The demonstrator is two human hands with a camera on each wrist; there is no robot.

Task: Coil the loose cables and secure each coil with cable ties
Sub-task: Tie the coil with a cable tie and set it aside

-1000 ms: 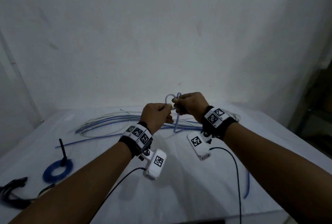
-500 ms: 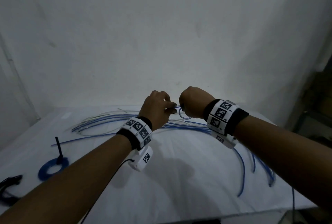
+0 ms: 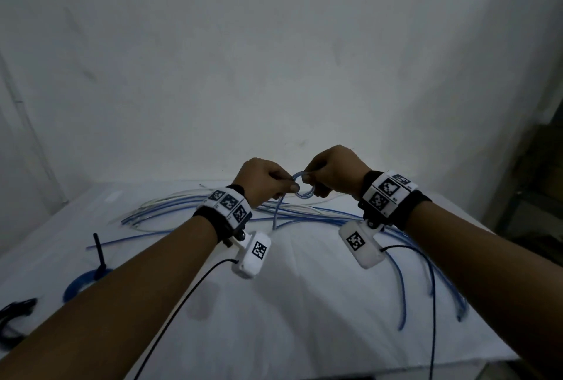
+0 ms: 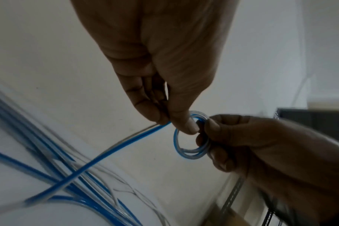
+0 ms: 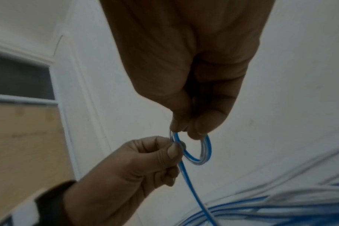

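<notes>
A small coil of blue cable (image 3: 302, 189) hangs in the air between my two hands above the white table (image 3: 274, 318). My right hand (image 3: 332, 174) pinches the coil's right side (image 4: 201, 149) between thumb and curled fingers. My left hand (image 3: 268, 181) pinches the same cable (image 5: 181, 154) at the coil's left edge. The cable's free length (image 4: 110, 150) drops from my left fingers down to the table. In the right wrist view the coil (image 5: 204, 154) shows as two or three turns.
Several loose blue and whitish cables (image 3: 189, 206) lie across the far part of the table and curve off to the right (image 3: 402, 297). A finished blue coil with a black tie (image 3: 79, 282) sits at the left. Black ties (image 3: 15, 312) lie at the left edge.
Both hands came close together again and rose slightly. The coil between them has gained a turn, and the free length now hangs straight down from my left fingers.
</notes>
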